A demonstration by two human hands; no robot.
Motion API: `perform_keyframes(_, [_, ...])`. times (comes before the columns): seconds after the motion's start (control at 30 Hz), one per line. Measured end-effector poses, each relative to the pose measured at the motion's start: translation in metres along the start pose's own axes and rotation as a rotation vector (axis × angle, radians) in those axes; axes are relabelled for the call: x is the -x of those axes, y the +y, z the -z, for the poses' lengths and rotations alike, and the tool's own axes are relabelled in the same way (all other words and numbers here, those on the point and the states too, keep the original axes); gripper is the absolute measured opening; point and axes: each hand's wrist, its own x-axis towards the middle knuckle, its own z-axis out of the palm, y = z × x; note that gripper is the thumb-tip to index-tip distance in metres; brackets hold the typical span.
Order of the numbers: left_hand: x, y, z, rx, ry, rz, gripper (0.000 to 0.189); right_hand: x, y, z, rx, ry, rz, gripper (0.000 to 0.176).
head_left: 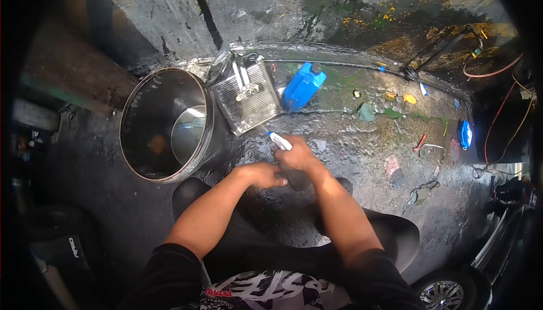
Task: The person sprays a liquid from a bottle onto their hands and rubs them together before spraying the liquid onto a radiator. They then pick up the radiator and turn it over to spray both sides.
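My right hand [297,154] is wrapped round the neck of a spray bottle [280,140] with a white head and a blue nozzle tip, which points up and left. The bottle's dark lower part hangs below that hand. Close beside it, my left hand [263,175] reaches toward the bottle with its fingers curled; whether it touches the bottle or holds anything is hidden. Beyond the nozzle, a finned metal radiator core [257,98] leans against the low ledge, with two light metal pipes on its face.
A large open metal drum [210,134] stands at the left. A blue plastic container [304,87] lies right of the core. Cables, rags and a blue-white bottle [465,134] are at the right, with a car wheel [442,295] at the lower right.
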Motion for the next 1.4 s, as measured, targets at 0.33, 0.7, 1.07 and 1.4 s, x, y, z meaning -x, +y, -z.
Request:
perform_keyframes(0.33, [0.000,-0.005,0.000,-0.002,0.031,0.003,0.072,-0.006,-0.007,0.001,0.054,0.005,-0.016,0.031])
perform_keyframes(0.7, [-0.004,-0.012,-0.002,0.012,0.003,0.030,0.070,-0.016,-0.010,-0.009,0.023,-0.039,0.054,0.025])
perform_keyframes(1.07, [0.000,-0.021,-0.003,0.038,0.041,0.056,0.070,-0.028,-0.007,-0.025,-0.023,0.047,0.219,0.024])
perform_keyframes(1.4, [0.007,-0.016,0.002,0.009,-0.009,0.100,0.072,-0.024,-0.012,-0.026,-0.005,0.014,0.177,0.026])
